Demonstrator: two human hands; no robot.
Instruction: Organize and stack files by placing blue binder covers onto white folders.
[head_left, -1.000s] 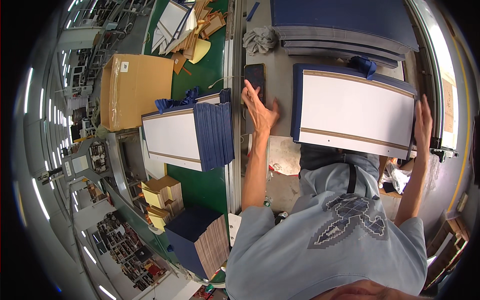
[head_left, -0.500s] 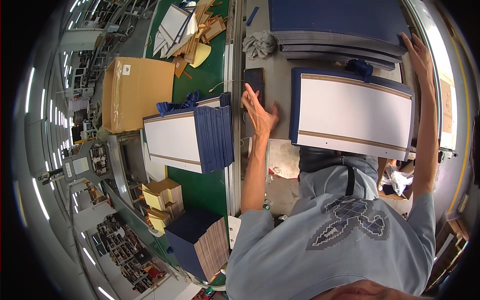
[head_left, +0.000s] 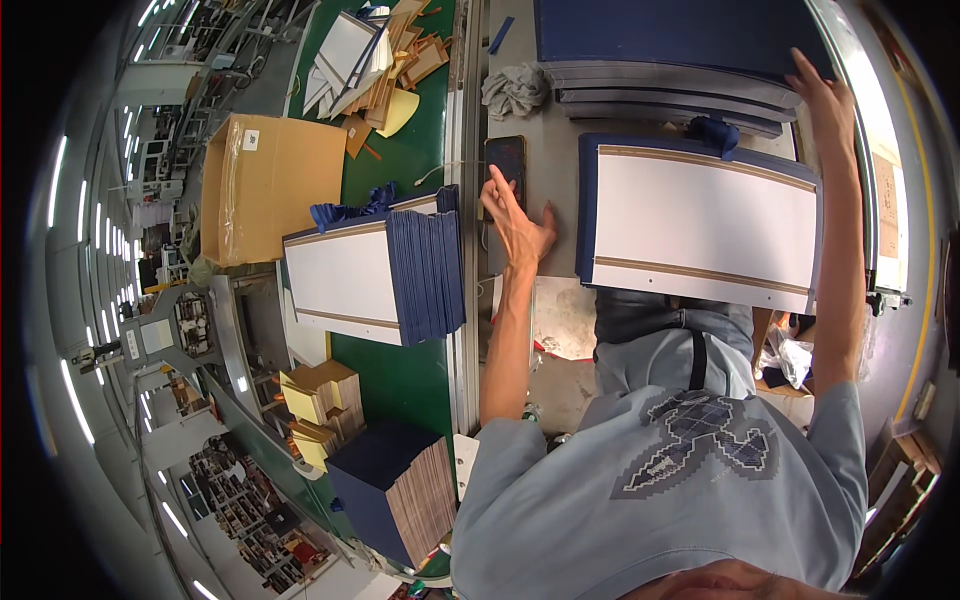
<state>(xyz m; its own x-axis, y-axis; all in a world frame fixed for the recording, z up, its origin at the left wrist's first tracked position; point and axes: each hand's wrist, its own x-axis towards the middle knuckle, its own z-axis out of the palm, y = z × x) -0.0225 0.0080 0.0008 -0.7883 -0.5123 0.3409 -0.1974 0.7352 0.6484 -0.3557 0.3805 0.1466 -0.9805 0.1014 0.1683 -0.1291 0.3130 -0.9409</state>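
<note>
My left hand (head_left: 518, 228) is over the left part of the grey work table, fingers extended and thumb apart, nothing in it. A dark phone (head_left: 506, 158) lies partly under its fingers; whether they touch it I cannot tell. My right hand (head_left: 828, 108) reaches to the right end of a stack of large navy boards (head_left: 670, 30), index finger stretched over the top board's corner, gripping nothing visible. Between my arms sits a pile of navy pieces topped by a white panel (head_left: 708, 225) with two brown strips. A navy ribbon (head_left: 715, 135) loops over its far edge.
On the green surface at left stand a row of navy pieces (head_left: 428, 270), an open cardboard box (head_left: 275, 185), loose brown and white offcuts (head_left: 400, 65), yellow-brown blocks (head_left: 325, 395) and a navy-topped stack (head_left: 395, 490). A crumpled grey cloth (head_left: 515, 90) lies near the phone.
My right hand has slid a little farther away along the end of the navy boards, its index finger lifting outward. My left hand and the white-topped pile stay put.
</note>
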